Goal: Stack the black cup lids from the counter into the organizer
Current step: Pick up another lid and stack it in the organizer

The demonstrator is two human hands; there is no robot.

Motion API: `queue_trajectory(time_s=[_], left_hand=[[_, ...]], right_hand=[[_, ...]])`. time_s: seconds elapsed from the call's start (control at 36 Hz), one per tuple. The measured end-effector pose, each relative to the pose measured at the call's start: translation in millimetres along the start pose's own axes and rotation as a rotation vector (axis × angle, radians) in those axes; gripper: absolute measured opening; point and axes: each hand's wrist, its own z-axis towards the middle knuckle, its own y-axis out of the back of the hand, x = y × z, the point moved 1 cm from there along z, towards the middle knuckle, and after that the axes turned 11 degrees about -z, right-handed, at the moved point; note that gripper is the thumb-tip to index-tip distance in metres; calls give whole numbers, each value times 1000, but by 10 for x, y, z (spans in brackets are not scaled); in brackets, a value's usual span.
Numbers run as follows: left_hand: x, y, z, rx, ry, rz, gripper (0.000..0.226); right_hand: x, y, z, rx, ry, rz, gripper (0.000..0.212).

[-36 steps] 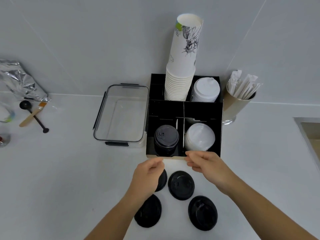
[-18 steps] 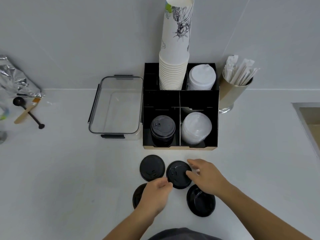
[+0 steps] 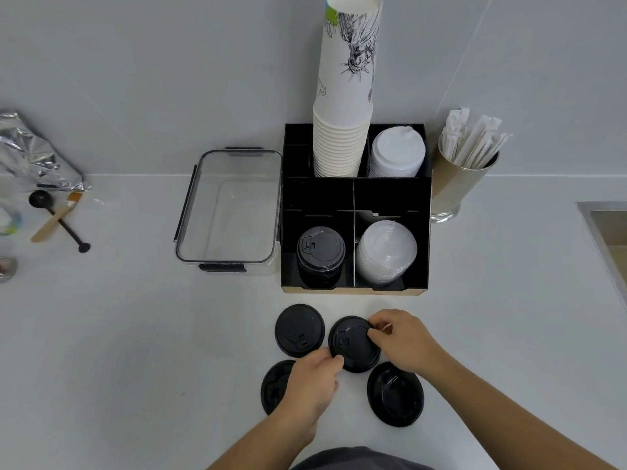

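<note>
Several black cup lids lie on the white counter in front of the black organizer. My right hand pinches the right rim of the middle lid, and my left hand touches its lower left rim with the fingertips. Another lid lies to its left. A third lid is partly hidden under my left hand, and a fourth lid lies upside down at the right. A stack of black lids stands in the organizer's front left compartment.
Clear lids, white lids and a tall stack of paper cups fill other compartments. A clear plastic container sits left of the organizer, a cup of wrapped straws to its right. A sink edge lies far right, a foil bag and scoop far left.
Both hands came back from the organizer's front edge to the lids on the counter. They have closed on the middle lid from either side.
</note>
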Motion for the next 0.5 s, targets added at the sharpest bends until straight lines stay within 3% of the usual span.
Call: queue_trajectory(time_s=[0.19, 0.28, 0.36, 0.5], left_hand=[[11, 16, -45, -48, -59, -191, 26], [-18, 25, -57, -88, -95, -204, 13], [-51, 50, -54, -116, -151, -178, 23], [-138, 89, -76, -134, -271, -154, 17]], right_hand=[[14, 47, -43, -50, -7, 117, 11], [30, 77, -53, -73, -4, 159, 12], [40, 112, -77, -91, -2, 224, 10], [97, 180, -117, -126, 11, 300, 12]])
